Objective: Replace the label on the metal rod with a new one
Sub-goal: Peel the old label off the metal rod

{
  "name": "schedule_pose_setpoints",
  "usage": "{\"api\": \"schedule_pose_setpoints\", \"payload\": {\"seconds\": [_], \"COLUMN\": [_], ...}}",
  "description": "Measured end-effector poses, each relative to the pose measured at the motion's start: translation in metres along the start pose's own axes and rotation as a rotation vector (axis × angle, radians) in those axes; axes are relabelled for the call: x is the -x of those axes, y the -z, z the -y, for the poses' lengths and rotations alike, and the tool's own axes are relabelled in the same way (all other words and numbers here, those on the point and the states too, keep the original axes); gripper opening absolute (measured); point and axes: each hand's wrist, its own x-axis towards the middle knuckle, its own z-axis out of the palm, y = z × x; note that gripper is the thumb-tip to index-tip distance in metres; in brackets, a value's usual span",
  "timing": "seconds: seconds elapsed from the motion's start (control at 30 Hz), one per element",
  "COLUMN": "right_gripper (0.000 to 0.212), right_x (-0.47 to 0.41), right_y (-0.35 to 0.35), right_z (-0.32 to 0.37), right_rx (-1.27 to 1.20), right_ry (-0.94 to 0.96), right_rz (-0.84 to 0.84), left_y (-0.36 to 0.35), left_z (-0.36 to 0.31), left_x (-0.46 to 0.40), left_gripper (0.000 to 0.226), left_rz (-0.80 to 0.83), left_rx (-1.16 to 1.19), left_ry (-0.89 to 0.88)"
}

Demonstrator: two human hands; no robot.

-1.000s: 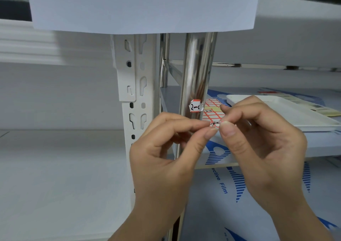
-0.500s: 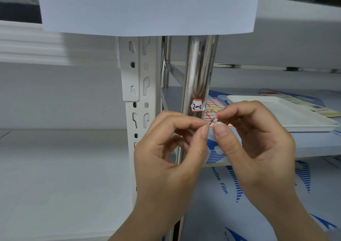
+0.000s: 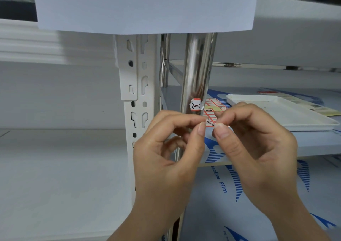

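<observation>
A shiny upright metal rod [image 3: 198, 69] stands at the centre of the head view. A small white label with a red top edge and handwritten "2-" [image 3: 196, 104] is stuck on it, one corner lifting. Just below and in front of it, my left hand [image 3: 166, 159] and my right hand [image 3: 256, 148] meet fingertip to fingertip. Between thumbs and forefingers they pinch a tiny crumpled white label with black marks [image 3: 210, 123]. A sheet of red-framed labels [image 3: 215, 109] lies on the shelf behind the rod, partly hidden by my fingers.
A white slotted shelf upright [image 3: 136, 85] stands left of the rod. A white tray [image 3: 287, 111] sits on the right shelf, which is covered in blue-printed protective film [image 3: 221, 183]. A white paper sheet [image 3: 145, 6] hangs across the top. Grey shelf boards stretch to the left.
Both hands have stayed pinched together on the tiny label, shifting only slightly below the rod's label. The label on the rod has not moved.
</observation>
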Motion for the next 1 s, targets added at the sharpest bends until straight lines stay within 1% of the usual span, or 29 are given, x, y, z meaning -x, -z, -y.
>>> {"api": "schedule_pose_setpoints", "payload": {"seconds": [0.27,0.37,0.53,0.7,0.9,1.0], "right_gripper": [0.005,0.005,0.01,0.018,0.019,0.019], "right_x": [0.0,0.0,-0.001,-0.006,-0.008,-0.01], "right_y": [0.002,0.003,0.004,0.005,0.002,-0.001], "right_z": [-0.004,-0.005,-0.008,-0.009,-0.012,-0.014], "right_rx": [-0.039,-0.036,-0.006,0.139,0.152,0.114], "right_ry": [-0.046,-0.048,-0.035,0.061,0.068,0.048], "right_rz": [0.024,0.022,0.015,0.008,0.021,-0.062], "left_y": [-0.003,-0.004,-0.005,-0.003,-0.002,-0.002], "left_z": [0.001,0.002,0.005,0.008,0.01,0.011], "left_x": [0.001,0.001,-0.002,-0.003,-0.005,-0.006], "left_gripper": [0.015,0.013,0.011,0.013,0.01,0.01], "left_rz": [0.044,0.043,0.003,-0.058,-0.111,-0.159], "left_rx": [-0.001,0.016,0.003,-0.062,-0.107,-0.14], "left_ry": [0.002,0.005,0.006,-0.036,-0.082,-0.083]}}
